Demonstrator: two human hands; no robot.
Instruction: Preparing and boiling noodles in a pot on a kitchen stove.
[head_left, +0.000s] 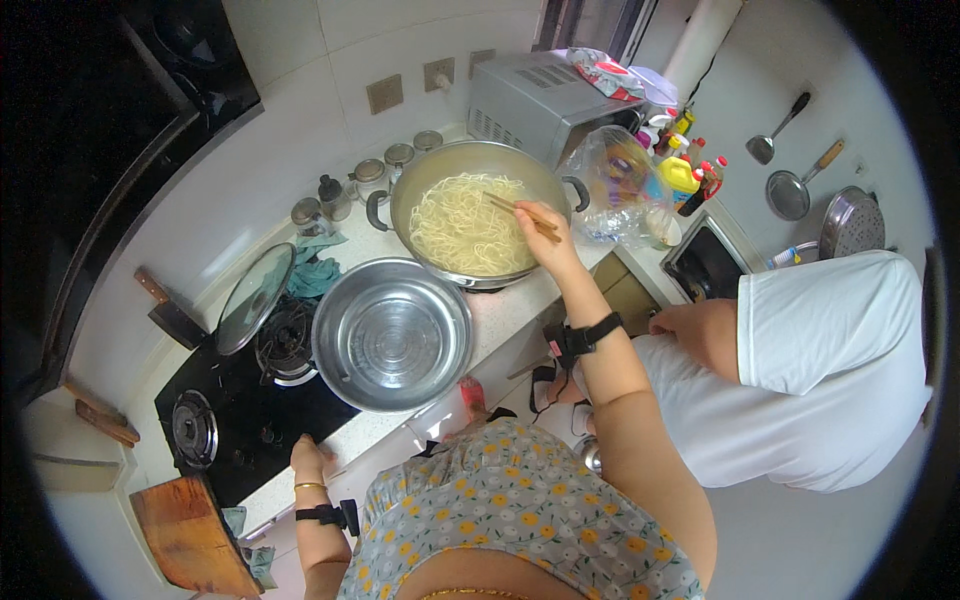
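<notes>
My right hand (549, 244) grips a pair of wooden chopsticks (553, 229) over a wide two-handled metal pot (450, 159). The chopstick tips reach among pale noodles (465, 225) lying in cloudy liquid. Beside the pot, nearer to me, a large stainless steel basin (394, 341) sits over part of the black gas hob (255, 442); only shine and a little reflection show inside it. My left hand (307, 457) rests at the counter's front edge by the hob, its thumb apart from the fingers and nothing visible in it.
A glass lid (259, 300) leans by a burner, near a teal cloth (311, 274) and a cleaver (172, 319). Jars (370, 176) line the wall. Right of the pot are a plastic bag (615, 187), bottles (679, 176) and a microwave (540, 90). A person in white (817, 375) stands close at right.
</notes>
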